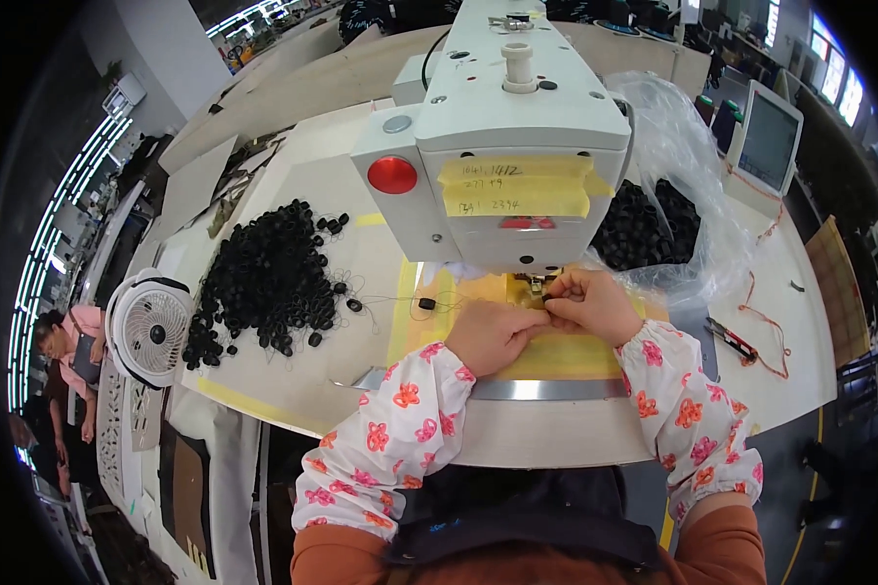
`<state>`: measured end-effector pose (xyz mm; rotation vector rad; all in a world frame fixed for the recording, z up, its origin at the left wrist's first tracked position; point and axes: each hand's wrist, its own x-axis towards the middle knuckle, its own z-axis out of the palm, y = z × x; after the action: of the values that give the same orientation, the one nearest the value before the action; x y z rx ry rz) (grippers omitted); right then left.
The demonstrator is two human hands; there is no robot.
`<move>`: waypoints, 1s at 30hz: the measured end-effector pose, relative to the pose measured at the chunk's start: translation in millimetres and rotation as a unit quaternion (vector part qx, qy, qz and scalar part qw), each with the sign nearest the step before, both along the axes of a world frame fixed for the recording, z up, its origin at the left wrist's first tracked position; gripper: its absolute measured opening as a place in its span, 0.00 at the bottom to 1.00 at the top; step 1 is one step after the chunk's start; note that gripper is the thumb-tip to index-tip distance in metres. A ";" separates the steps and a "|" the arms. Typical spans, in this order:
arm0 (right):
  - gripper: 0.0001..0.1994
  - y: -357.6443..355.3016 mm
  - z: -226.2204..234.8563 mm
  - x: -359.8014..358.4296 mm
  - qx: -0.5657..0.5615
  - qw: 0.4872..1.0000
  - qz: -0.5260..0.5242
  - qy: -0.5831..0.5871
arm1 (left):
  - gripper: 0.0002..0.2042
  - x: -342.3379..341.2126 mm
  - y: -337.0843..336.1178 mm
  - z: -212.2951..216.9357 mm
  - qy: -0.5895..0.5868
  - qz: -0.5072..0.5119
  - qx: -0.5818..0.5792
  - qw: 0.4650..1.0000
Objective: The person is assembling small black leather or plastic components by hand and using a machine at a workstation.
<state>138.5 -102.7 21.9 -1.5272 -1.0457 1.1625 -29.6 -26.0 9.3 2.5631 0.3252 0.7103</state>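
Leaning over a white sewing machine (517,127), the person has both hands together right under its head, on a yellow plate (556,356) at the front of the worktable (293,380). The left hand (493,334) lies knuckles up on the yellow surface, its fingers curled and reaching to the right, where they meet the other hand; whether it pinches anything itself I cannot tell from here. The right hand (592,304) is closed to a pinch, thumb and forefinger pressed on a small black ring (548,296) held just below the needle area. Both forearms wear white sleeve covers with orange flowers (400,429).

Left of the hands, one more black piece (426,303) sits alone on the yellow plate, with a thin thread running from it toward the hands. Farther left, well apart from the hands, a big loose heap of black rings (268,278) spreads over the tabletop, a few strays lying at its edge. Right of the machine a clear plastic bag (698,195) holds another mass of the same black rings (644,229). A small white fan (151,327) stands at the table's left edge, a grey screen (768,141) at the far right, and an orange cord (766,336) trails across the right side of the table. Another person (68,341) sits off to the far left.
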 end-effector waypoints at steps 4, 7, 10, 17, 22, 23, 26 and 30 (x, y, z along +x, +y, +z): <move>0.07 1.0 0.7 -8.0 0.071 0.987 -0.016 -0.143 | 0.05 3.0 15.0 -2.9 -0.016 0.005 -0.025 1.000; 0.06 0.2 -2.5 -13.6 0.101 0.973 0.123 -0.164 | 0.06 4.6 22.5 4.5 -0.075 0.059 -0.160 0.982; 0.06 -11.6 1.7 -30.6 0.155 0.947 0.209 -0.189 | 0.08 14.5 19.5 -2.6 -0.100 -0.012 -0.178 0.979; 0.05 0.7 -5.4 -1.1 0.078 0.988 0.027 -0.130 | 0.08 11.6 29.5 -9.8 0.012 0.062 -0.082 0.995; 0.06 7.5 -14.1 1.8 0.077 0.994 0.006 -0.076 | 0.09 10.6 24.9 -4.5 0.062 0.065 -0.200 0.976; 0.06 8.0 -12.3 2.3 0.060 0.996 0.018 -0.063 | 0.09 10.8 24.5 -4.5 0.062 0.077 -0.202 0.974; 0.07 9.0 -8.4 0.3 0.066 0.992 0.005 -0.111 | 0.09 11.9 25.0 -3.1 0.057 0.092 -0.205 0.973; 0.06 8.0 -10.0 -7.4 0.106 0.970 -0.040 -0.214 | 0.08 15.1 24.4 -7.2 0.032 0.107 -0.138 0.984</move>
<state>131.1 -94.7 11.9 -1.6678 -1.3313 0.6509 -14.5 -1.6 2.1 2.3104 0.6802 0.6113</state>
